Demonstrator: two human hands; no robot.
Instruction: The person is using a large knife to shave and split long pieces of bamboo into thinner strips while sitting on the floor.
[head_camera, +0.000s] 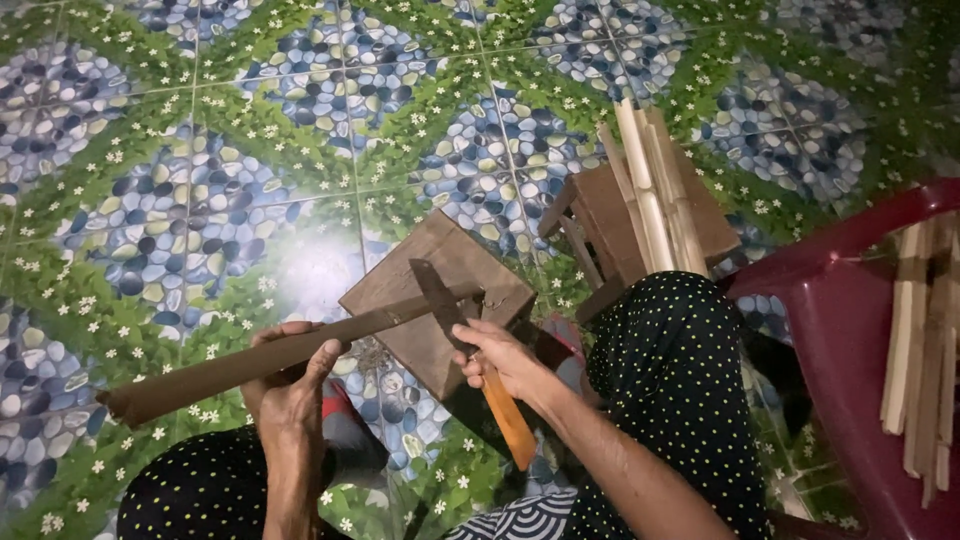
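Left hand (290, 385): clamped around a long brown stick (280, 357), near its middle; the stick's thick end juts out to the hand's left, its thin end runs up and right onto the block.
Block (435, 300): a small wooden stool, just right of and above the left hand, between the two hands; the stick's tip rests on its top.
Knife (445, 300): dark blade lies across the stick's tip on the block; orange handle (508, 420) sticks out below the right hand.
Right hand (500, 360): closed around the knife's handle, just below the block's right corner.
Second stool (610, 225): above and right of the right hand, with pale split sticks (650, 190) lying on it.
Red chair (850, 340): far right, well apart from the hands, holding more pale sticks (925, 340).
Floor (200, 150): patterned tiles, under everything.
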